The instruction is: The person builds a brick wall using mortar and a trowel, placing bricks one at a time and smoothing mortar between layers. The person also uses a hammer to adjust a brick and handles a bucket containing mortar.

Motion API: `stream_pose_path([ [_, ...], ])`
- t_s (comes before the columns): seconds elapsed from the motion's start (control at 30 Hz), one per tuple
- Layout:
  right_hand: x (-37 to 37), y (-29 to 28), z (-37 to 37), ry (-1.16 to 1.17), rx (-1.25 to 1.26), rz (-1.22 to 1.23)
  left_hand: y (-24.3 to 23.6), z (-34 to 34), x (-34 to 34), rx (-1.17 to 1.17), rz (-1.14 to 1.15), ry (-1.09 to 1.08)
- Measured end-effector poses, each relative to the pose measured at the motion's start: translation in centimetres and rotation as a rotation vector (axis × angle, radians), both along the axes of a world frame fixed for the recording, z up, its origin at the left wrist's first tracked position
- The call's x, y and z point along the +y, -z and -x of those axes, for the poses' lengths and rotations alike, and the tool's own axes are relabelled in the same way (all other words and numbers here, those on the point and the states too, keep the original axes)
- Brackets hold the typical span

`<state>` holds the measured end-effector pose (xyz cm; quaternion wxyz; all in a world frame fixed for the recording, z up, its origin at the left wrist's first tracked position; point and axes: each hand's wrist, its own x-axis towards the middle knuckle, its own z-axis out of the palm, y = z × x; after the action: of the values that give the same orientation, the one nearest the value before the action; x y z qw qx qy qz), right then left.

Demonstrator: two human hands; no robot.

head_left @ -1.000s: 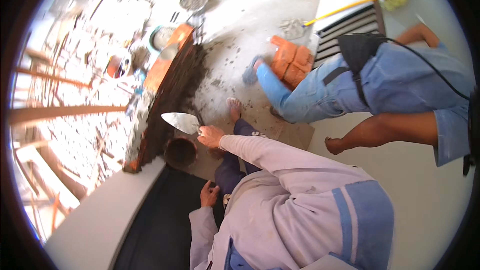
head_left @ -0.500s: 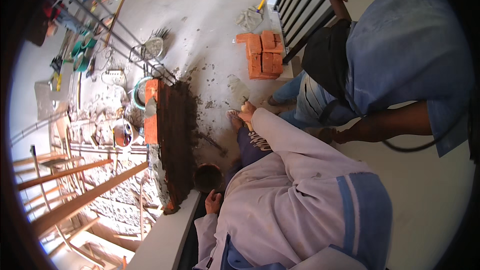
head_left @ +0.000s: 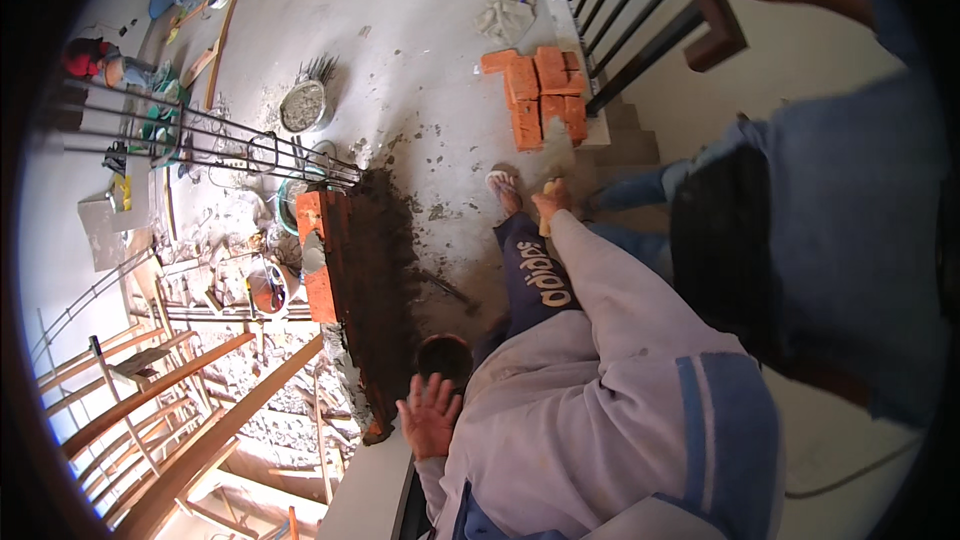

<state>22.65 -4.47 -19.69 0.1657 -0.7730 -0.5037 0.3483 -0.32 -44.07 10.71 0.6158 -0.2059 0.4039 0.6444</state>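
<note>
My right hand (head_left: 550,198) grips a trowel (head_left: 557,148) by its wooden handle, its greyish blade pointing toward the stacked red bricks (head_left: 525,110). My left hand (head_left: 428,412) is spread open, palm showing, just in front of a dark round bucket (head_left: 443,353). To the left runs a low brick wall (head_left: 318,290) with fresh mortar and a dark side, and steel rods (head_left: 230,140) beyond its end. A long dark tool (head_left: 448,288) lies on the stained floor beside the wall.
A co-worker (head_left: 820,240) stands close at my right, one hand on the railing (head_left: 640,50) over steps (head_left: 630,145). A drop with timber beams (head_left: 230,420) lies left. Farther off are a mortar bucket (head_left: 302,106), a mop (head_left: 505,18) and another person (head_left: 85,58).
My left hand has risen and spread its fingers. My right hand with the trowel has moved rightward and forward, toward the stacked bricks. The co-worker's hand has moved onto the railing. The view has shifted.
</note>
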Motion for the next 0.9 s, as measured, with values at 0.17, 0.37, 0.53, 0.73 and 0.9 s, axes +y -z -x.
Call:
stream_pose_path([
  [0.17, 10.4, -2.0, 2.8, -0.008, 0.075, 0.334, 5.6, 2.6, -1.0, 0.496, 0.503, 0.017],
  [0.37, 27.5, 4.2, -3.7, 0.012, -0.335, 0.018, 12.3, -3.4, -0.2, 0.51, 0.806, 0.855],
  [0.53, 38.0, 10.0, -4.4, 0.114, -0.231, -0.036, 15.3, 0.6, 9.8, 0.408, 0.841, 0.779],
  [0.73, 41.1, 16.6, -3.4, 0.108, -0.287, 0.039, 17.5, 2.3, 27.8, 0.368, 0.681, 0.603],
  [0.9, 41.9, 13.4, -4.8, 0.094, -0.226, 0.126, 17.8, 0.1, 30.1, 0.27, 0.626, 0.694],
])
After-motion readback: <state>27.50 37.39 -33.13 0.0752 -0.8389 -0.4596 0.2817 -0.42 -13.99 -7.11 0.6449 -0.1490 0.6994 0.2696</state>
